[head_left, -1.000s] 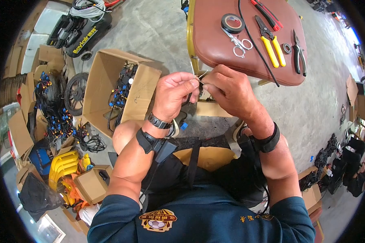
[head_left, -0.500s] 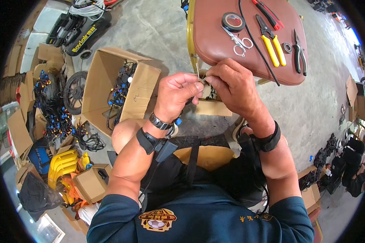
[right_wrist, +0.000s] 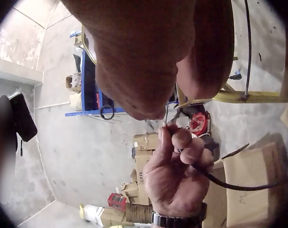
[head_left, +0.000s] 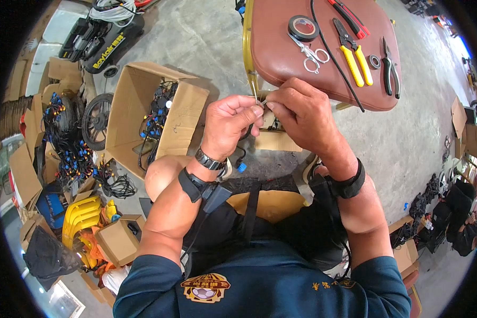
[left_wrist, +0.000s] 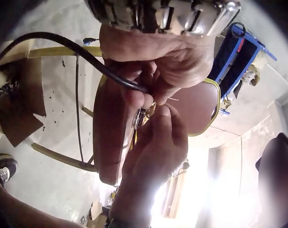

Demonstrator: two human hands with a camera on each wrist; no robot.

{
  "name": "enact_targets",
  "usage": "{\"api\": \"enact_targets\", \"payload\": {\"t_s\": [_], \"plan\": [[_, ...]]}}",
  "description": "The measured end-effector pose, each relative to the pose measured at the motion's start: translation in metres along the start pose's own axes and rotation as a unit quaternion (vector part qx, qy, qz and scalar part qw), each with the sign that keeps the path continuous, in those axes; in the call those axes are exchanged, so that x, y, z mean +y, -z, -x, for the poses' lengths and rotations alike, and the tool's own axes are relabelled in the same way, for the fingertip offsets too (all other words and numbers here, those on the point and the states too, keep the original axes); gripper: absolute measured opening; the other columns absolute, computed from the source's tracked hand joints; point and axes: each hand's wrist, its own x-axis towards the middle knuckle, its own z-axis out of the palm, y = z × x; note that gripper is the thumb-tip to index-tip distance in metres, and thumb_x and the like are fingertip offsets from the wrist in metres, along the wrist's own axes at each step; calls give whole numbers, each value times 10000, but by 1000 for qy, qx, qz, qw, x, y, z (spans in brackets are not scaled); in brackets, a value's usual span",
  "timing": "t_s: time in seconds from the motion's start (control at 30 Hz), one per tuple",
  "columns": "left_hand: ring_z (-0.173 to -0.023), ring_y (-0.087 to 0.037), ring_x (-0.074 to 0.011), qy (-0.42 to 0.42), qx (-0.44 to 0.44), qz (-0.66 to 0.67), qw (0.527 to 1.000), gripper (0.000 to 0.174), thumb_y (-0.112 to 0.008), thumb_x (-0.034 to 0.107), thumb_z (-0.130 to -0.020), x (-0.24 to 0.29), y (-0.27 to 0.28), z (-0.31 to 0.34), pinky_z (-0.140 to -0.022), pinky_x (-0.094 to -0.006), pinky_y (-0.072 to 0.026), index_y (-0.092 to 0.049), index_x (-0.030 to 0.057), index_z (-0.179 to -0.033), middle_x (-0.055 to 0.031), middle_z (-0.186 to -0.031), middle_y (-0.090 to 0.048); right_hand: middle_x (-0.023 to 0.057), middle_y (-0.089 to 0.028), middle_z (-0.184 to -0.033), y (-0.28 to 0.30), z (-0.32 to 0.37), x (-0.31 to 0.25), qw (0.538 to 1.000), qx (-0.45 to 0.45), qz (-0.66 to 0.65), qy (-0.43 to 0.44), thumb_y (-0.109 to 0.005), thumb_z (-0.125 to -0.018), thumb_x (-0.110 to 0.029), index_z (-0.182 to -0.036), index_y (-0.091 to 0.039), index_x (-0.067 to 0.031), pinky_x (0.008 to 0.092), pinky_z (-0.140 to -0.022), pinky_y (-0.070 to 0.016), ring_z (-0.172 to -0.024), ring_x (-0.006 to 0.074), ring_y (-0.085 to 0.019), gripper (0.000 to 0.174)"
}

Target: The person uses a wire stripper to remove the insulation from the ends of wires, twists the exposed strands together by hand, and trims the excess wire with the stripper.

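Observation:
My left hand [head_left: 225, 124], with a metal watch at its wrist, grips a black cable [left_wrist: 82, 51] near its end. The cable runs through the curled fingers and trails away below the palm. Thin wires [right_wrist: 166, 115] stick out past the left thumb and fingertip. Close against them, my right hand [head_left: 305, 111] pinches the wires between thumb and forefinger; its fingertips partly hide them. Below the left hand hangs a blue connector [head_left: 241, 167]. Both hands are just in front of the brown padded chair seat [head_left: 281, 61].
On the seat lie black tape [head_left: 303, 28], scissors [head_left: 311, 57], yellow-handled wire strippers [head_left: 356, 61], pliers [head_left: 391, 71], a red-handled cutter [head_left: 355, 21] and a loose black cable [head_left: 336, 66]. A cardboard box [head_left: 183, 119] of wiring stands left, near a wheel [head_left: 95, 122].
My right fingers shift slightly about the wires while the left hand keeps its hold on the cable. The blue connector has swung below the left hand.

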Motion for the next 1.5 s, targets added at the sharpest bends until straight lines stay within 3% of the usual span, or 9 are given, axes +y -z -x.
{"api": "enact_targets", "payload": {"t_s": [0.33,0.6,0.8,0.9,1.0,1.1,1.2,1.5], "plan": [[-550,-606,-117,-3,4,5,1000,124,-678,120,-900,-2,5,-2,-452,-189,-361,-658,29,-982,-69,-738,-677,106,-578,-749,-1,3,-5,998,-61,-6,15,-673,-746,-33,-817,-648,-43,399,-618,-505,-704,316,-610,76],[-557,-614,-120,4,11,-5,1000,127,-685,108,-892,5,0,-1,-460,-191,-369,-660,32,-991,-71,-738,-677,125,-592,-775,-1,2,-4,996,-45,-59,-40,-659,-789,-21,-851,-638,-33,400,-627,-501,-730,340,-618,66],[-563,-610,-119,-37,-17,-41,998,123,-687,89,-887,2,1,0,-460,-196,-376,-661,21,-987,-71,-721,-668,129,-606,-794,2,0,-4,992,-31,-96,-74,-670,-807,-33,-872,-637,-18,381,-655,-497,-744,331,-619,74],[-571,-605,-114,-38,-25,-68,997,115,-685,80,-887,1,-4,2,-474,-197,-390,-660,15,-979,-72,-717,-664,128,-610,-799,3,-1,-5,992,-22,-86,-94,-673,-809,-36,-868,-637,-14,376,-666,-496,-750,318,-621,73],[-612,-606,-104,-28,-39,-43,998,100,-675,37,-888,-3,-3,3,-547,-237,-490,-678,-37,-955,-78,-769,-678,126,-613,-796,1,-1,-5,990,-14,-83,-111,-675,-812,-40,-862,-638,-10,373,-665,-495,-745,310,-622,69],[-605,-604,-97,-41,-38,-58,997,109,-676,40,-886,-4,-3,2,-538,-228,-478,-675,-32,-968,-73,-756,-677,127,-613,-788,0,0,-4,990,-12,-82,-117,-674,-815,-43,-859,-642,-8,372,-663,-495,-741,305,-624,64],[-566,-593,-109,-24,-20,-57,998,112,-671,104,-900,-3,-4,2,-482,-199,-377,-657,16,-967,-71,-712,-658,127,-613,-778,1,-1,-5,990,-8,-83,-117,-670,-816,-42,-854,-647,-8,371,-649,-495,-726,303,-626,55],[-538,-587,-124,11,-2,9,1000,121,-668,125,-903,-4,0,-1,-452,-204,-367,-657,22,-965,-74,-712,-660,118,-580,-727,5,0,-6,998,-32,-44,-36,-661,-775,-27,-824,-656,-31,386,-591,-490,-654,318,-596,50]]}}
